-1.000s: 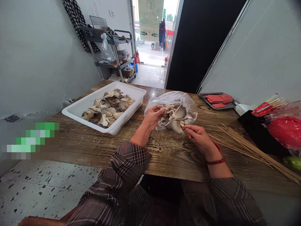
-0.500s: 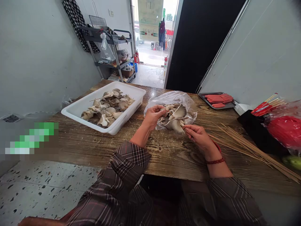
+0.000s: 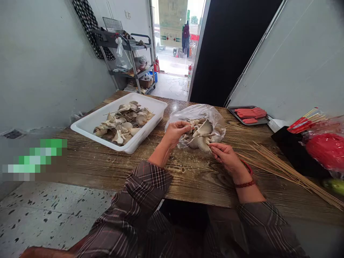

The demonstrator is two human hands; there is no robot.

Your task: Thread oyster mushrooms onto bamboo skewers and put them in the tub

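Note:
Over an open clear plastic bag [image 3: 215,111] of grey-white oyster mushrooms, both of my hands work close together. My left hand [image 3: 176,132] is closed, its thumb and forefinger pinching a small pale bit of mushroom at the bag's left side. With fingertips pressed together, my right hand [image 3: 225,154] grips the pale stem end of an oyster mushroom [image 3: 202,143] at the bag's near right edge. Whether a skewer is also in these fingers, I cannot tell. To the left stands a white plastic tub [image 3: 145,138] holding a pile of oyster mushrooms [image 3: 125,123], with a thin stick among them.
Bamboo skewers [image 3: 290,168] lie loose on the wooden table [image 3: 188,186] at right. Behind them are a black box [image 3: 298,154], a red plastic-wrapped bundle [image 3: 326,148] and a dark tray [image 3: 233,111] of pink-red food. A shelf cart [image 3: 131,46] stands beyond the table.
Both hands stay almost in place. The mushroom in my right hand has shifted very slightly, and the view has moved a little.

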